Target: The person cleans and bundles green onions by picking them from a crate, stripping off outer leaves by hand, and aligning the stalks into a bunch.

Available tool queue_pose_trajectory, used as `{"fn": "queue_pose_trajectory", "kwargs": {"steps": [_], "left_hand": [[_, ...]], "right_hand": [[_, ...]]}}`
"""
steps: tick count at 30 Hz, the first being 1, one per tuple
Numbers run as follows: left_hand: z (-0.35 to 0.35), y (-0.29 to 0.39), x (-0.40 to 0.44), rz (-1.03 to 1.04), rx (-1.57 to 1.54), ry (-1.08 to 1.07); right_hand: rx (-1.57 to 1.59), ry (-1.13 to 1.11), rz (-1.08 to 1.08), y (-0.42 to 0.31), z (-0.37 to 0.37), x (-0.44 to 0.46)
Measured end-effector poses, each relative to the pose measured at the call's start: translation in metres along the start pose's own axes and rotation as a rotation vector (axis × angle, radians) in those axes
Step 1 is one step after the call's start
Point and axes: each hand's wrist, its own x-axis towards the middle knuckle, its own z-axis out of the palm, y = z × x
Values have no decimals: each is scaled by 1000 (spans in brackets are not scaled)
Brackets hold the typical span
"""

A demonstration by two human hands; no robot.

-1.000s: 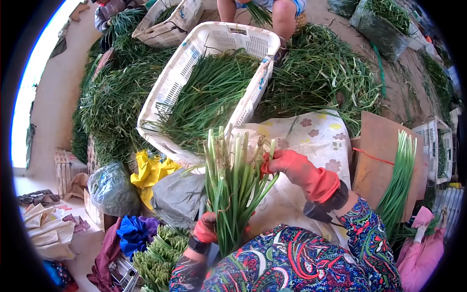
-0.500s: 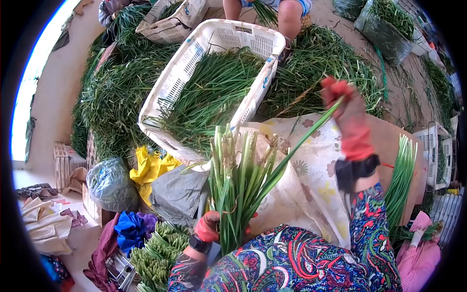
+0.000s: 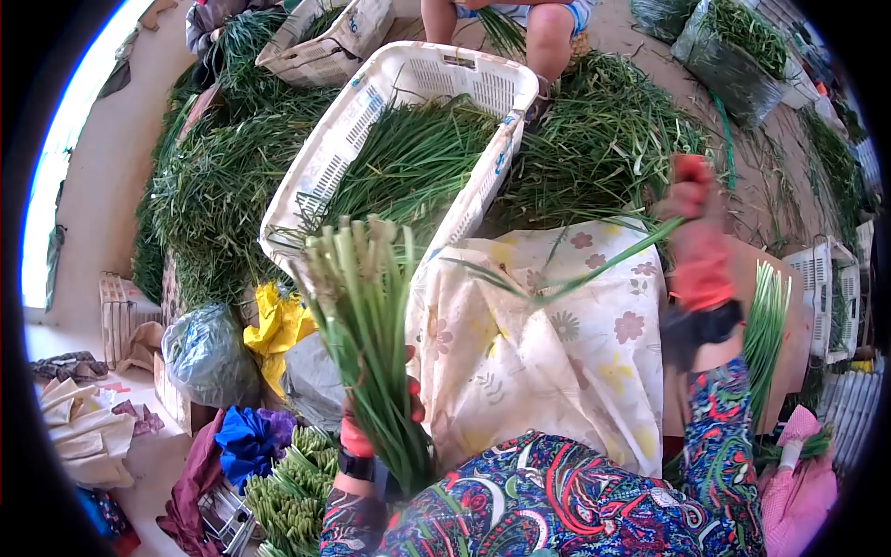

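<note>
My left hand [image 3: 355, 434], in a red glove, is wrapped round a thick bunch of chives [image 3: 369, 311]. The pale cut ends point up and the green leaves hang down beside my lap. Out to the right, my raised right hand [image 3: 694, 227], also gloved in red, is blurred by motion. From its closed fingers trails a long green chive stalk [image 3: 608, 269], its free end drooping over the flowered cloth [image 3: 575, 348]. A white plastic crate [image 3: 483, 200] of loose chives stands just beyond the bunch.
Heaps of chives [image 3: 223, 186] lie beside the crate. A person's bare knees [image 3: 549, 42] are behind it. At right lies a long green bundle [image 3: 766, 334]; at lower left are stacked chive bundles [image 3: 295, 492], a blue bag [image 3: 246, 444] and a yellow bag [image 3: 277, 325].
The bunch in my left hand has swung left and tilts that way. My right hand has moved right and slightly down, drawing the stalk clear of the bunch.
</note>
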Motion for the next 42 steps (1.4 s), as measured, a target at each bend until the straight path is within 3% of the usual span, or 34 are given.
{"fn": "queue_pose_trajectory", "kwargs": {"steps": [1,4,5,7,9,10,13,17,19,21,23,25,26,27,28,29,30,31,32,35,38,41,42], "left_hand": [[4,2,-1,37,18,-38],[-13,3,-2,141,327,-178],[12,2,7,123,411,-198],[-12,0,-3,84,448,-40],[-124,-9,-35,46,345,305],[-98,-10,-25,-33,260,266],[-37,-14,5,-273,83,117],[4,0,14,-318,97,62],[4,10,7,-275,95,109],[11,30,-4,-296,344,223],[6,43,-19,-319,499,312],[14,48,-26,-365,473,371],[21,47,-25,-391,444,342],[28,44,-23,-419,417,310],[34,36,-22,-408,405,347],[37,28,-19,-424,346,360],[38,21,-16,-437,284,337],[38,14,-14,-450,223,314],[30,8,-11,-461,97,191],[22,-7,-9,-495,5,160],[22,-20,-11,-493,-135,131],[25,-22,-8,-505,-156,88],[25,-21,-8,-506,-147,84]], "right_hand": [[71,-20,185,36,18,-7],[-97,173,344,138,66,-34],[21,134,449,163,75,-42],[161,289,550,194,106,-52],[169,224,539,210,114,-55],[169,122,482,217,112,-53],[246,-53,465,216,106,-46],[141,96,421,195,87,-32],[372,-36,452,166,69,-12],[632,-393,516,134,56,7],[449,-328,360,80,48,20],[-431,-299,7,43,50,21],[-1005,81,-48,54,70,7],[-1190,-36,-194,73,81,-7],[-1217,-377,-372,93,69,-14],[-1055,-460,-138,109,80,-37],[-1418,-930,-401,114,86,-36],[-1817,-875,-741,132,84,-58],[-1961,-887,-539,147,77,-71],[-2151,-913,-383,159,67,-74],[-2012,-1052,-469,164,57,-74],[-1762,-1162,-227,152,58,-68],[-1691,-1171,-281,154,52,-66]]}}
